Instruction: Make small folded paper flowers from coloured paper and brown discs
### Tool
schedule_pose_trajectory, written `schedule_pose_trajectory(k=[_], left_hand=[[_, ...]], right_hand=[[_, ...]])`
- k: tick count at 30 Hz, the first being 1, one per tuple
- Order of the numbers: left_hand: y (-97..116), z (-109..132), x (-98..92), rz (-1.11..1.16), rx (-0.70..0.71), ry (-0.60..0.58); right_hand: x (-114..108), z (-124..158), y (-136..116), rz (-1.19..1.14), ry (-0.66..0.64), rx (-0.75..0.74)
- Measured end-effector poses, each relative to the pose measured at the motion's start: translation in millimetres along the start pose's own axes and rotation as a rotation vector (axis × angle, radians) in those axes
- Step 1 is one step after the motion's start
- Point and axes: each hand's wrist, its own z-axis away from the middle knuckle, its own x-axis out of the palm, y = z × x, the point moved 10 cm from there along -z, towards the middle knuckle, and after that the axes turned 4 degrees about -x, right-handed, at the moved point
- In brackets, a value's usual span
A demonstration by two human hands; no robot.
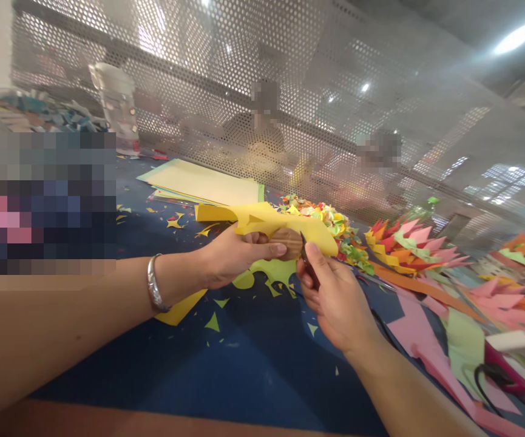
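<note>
- Left forearm [62,340]: nearest the camera, entering from the lower left; a silver bracelet [154,284] encircles the wrist.
- Perforated partition [189,79]: spans the background beyond the work surface.
- Table [253,376]: dark blue top, extending beneath both hands.
- Pointed paper strips [412,246]: red, orange, yellow and pink, grouped on the right side.
- Pale sheets [203,179]: stacked flat on the far side, left of centre.
- Right hand [335,291]: closed around the scissors; fingers cover most of the tool.
- Left hand [232,258]: gripping the yellow paper together with the brown disc, thumb over the disc.
- Yellow paper [321,238]: held above the table at centre, curled, with its right end next to the right hand.
- Coloured cut pieces [335,221]: heaped just beyond the yellow paper.
- Cup [119,106]: transparent, light lid, located at far left.
- Brown disc [292,244]: ridged face toward the camera, against the yellow paper, between the hands.
- Scissors [308,264]: dark, tip beside the disc; blade opening cannot be determined.
- Scraps [213,323]: small yellow-green offcuts, scattered on the table.
</note>
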Motion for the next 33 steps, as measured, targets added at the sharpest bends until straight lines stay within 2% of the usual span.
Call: schedule_pose_trajectory(k=[5, 13, 20, 29, 33], left_hand=[[5.0, -1.2, 1.8, -0.046, 0.031, -0.036], [5.1, -4.1, -6.4, -0.081, 0.014, -0.008], [5.4, -6.3, -7.8, -0.124, 0.035, -0.009], [10.3, -5.6, -7.4, -0.174, 0.131, -0.032], [7.6, -5.4, -8.4, -0.169, 0.113, -0.034]], right_hand=[[-0.6, -1.5, 2.0, 0.029, -0.023, -0.004], [0.7, -2.5, 4.3, 0.092, -0.055, 0.007], [1.3, -1.1, 4.4, 0.092, -0.057, 0.016], [-0.1, -1.1, 2.7, 0.104, -0.038, -0.003], [-0.4, -1.6, 0.9, 0.114, -0.041, -0.015]])
